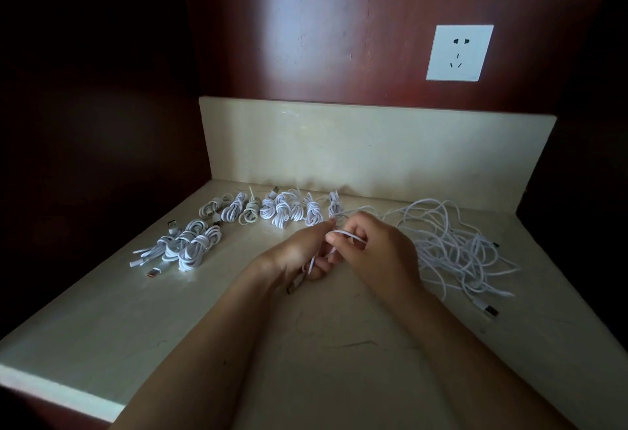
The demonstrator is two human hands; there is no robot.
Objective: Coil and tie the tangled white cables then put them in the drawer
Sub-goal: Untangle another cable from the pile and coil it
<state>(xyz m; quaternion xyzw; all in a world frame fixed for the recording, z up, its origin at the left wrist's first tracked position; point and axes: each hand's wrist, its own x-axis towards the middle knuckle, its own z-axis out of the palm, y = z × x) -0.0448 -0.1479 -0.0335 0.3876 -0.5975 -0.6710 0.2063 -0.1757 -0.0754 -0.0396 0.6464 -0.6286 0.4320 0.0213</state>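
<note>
The cable hangs above mid-counter. The left hand grips its gathered loops so they cannot spring, and the right hand pinches the next turn. The tangle lies right, feeding it, with tied bundles parked left.

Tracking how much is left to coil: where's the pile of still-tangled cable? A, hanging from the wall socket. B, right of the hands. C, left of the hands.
B: the loose tangle sprawls on the counter right of the right hand, while tied bundles lie to the left.
</note>
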